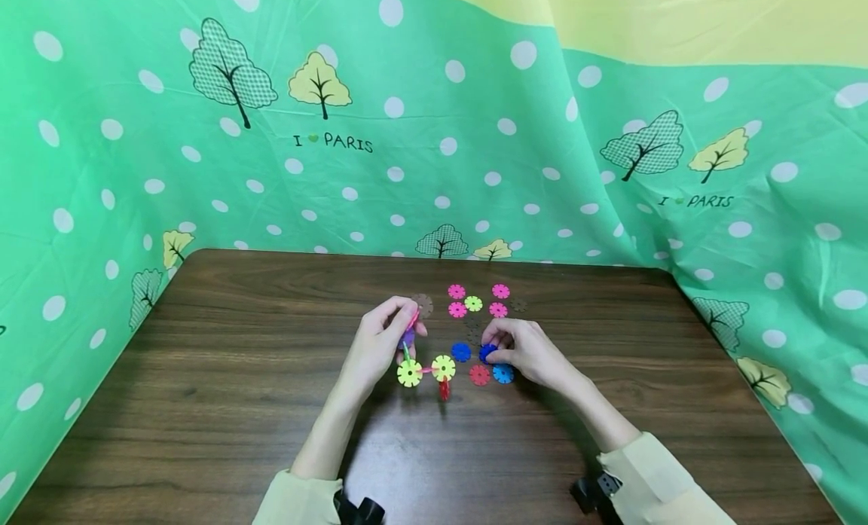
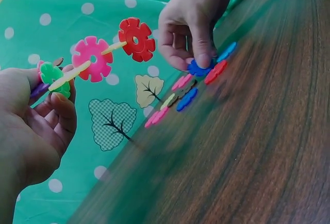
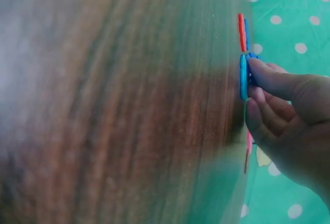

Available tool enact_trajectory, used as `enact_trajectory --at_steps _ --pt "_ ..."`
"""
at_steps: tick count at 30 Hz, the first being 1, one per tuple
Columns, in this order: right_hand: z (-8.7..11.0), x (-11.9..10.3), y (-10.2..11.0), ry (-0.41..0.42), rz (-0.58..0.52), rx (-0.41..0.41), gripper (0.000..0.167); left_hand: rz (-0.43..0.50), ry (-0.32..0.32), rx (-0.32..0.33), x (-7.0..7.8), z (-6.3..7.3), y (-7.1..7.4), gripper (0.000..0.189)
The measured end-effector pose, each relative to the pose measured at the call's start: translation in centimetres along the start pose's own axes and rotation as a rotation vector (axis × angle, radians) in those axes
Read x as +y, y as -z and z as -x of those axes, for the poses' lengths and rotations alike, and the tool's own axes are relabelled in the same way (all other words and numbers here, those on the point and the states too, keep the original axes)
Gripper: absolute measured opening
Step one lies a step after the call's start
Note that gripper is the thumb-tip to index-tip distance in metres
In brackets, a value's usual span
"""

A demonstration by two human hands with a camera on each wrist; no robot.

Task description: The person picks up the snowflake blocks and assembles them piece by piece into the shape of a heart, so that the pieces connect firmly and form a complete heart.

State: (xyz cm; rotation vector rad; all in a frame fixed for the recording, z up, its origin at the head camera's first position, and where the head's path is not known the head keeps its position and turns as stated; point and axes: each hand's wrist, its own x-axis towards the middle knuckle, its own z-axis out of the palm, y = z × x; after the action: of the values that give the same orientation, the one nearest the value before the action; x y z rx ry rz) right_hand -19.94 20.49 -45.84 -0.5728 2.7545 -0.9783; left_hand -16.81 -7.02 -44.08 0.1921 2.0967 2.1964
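My left hand (image 1: pixel 377 335) holds one end of a chain of interlocked notched plastic discs above the table. Purple (image 1: pixel 406 340) and green discs sit near the fingers, followed by two yellow-green discs (image 1: pixel 409 373) joined by a pink one, and a red disc (image 1: pixel 444 390) at the far end. In the left wrist view the pink disc (image 2: pixel 93 59) and the red disc (image 2: pixel 136 39) show face-on. To the right, my right hand (image 1: pixel 532 353) pinches a dark blue disc (image 1: pixel 486 352) between thumb and fingers, just at the tabletop beside other loose discs.
Loose discs lie round the right hand: blue (image 1: pixel 461 352), red (image 1: pixel 479 375) and lighter blue (image 1: pixel 503 373). Farther back are several pink discs (image 1: pixel 457 291), a yellow-green disc (image 1: pixel 473 303) and brown ones (image 1: pixel 423 306). A green dotted cloth (image 1: pixel 393 148) hangs behind the wooden table (image 1: pixel 224 374).
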Motion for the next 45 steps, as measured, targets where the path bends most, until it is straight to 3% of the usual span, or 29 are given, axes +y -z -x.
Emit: enact_trajectory --at_steps 8,12,16,20,33,45 --pt "-0.6 -1.3 1.0 0.044 -0.059 0.167 0.010 -0.016 -0.013 -0.021 0.2 0.3 -0.2 0.020" --pt "-1.1 -2.5 1.8 0.095 -0.201 0.215 0.010 -0.037 -0.028 -0.051 0.1 0.4 -0.4 0.022" --pt "-1.5 -3.8 2.5 0.126 -0.352 0.220 0.011 -0.063 -0.025 -0.096 0.1 0.4 -0.5 0.023" --pt "-1.7 -4.9 2.9 0.148 -0.424 0.224 0.011 -0.075 -0.028 -0.133 0.2 0.4 -0.6 0.023" --pt "-2.1 -6.6 2.6 0.178 -0.543 0.208 0.013 -0.075 -0.032 -0.179 0.2 0.3 -0.8 0.023" --pt "-2.4 -6.7 2.3 0.221 -0.622 0.153 0.013 -0.061 -0.025 -0.198 0.1 0.3 -0.7 0.031"
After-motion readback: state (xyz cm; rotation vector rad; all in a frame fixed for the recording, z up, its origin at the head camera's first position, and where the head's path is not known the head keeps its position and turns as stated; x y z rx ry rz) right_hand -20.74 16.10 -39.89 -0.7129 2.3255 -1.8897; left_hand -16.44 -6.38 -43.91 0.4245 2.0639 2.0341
